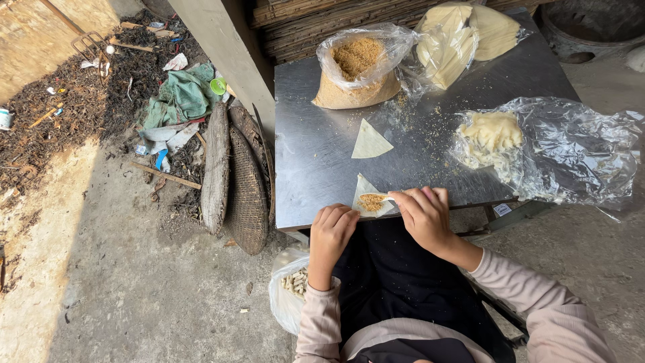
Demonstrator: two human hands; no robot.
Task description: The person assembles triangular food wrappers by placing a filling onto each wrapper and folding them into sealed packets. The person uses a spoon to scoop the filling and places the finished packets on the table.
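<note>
My left hand (pixel 331 232) and my right hand (pixel 424 216) hold a pale triangular pastry wrapper (pixel 368 196) at the near edge of a steel table (pixel 316 154). The wrapper is folded into a cone with brown crumbly filling in it. My left fingers curl under its left side. My right fingers pinch its right edge. A second flat triangular wrapper (pixel 369 142) lies on the table just beyond.
A clear bag of brown crumbs (pixel 355 70) and a bag of stacked wrappers (pixel 451 42) stand at the table's back. A crumpled plastic sheet with pale dough (pixel 494 133) lies at right. A bag of finished pieces (pixel 290 286) sits below. Woven baskets (pixel 243 185) and litter lie on the ground at left.
</note>
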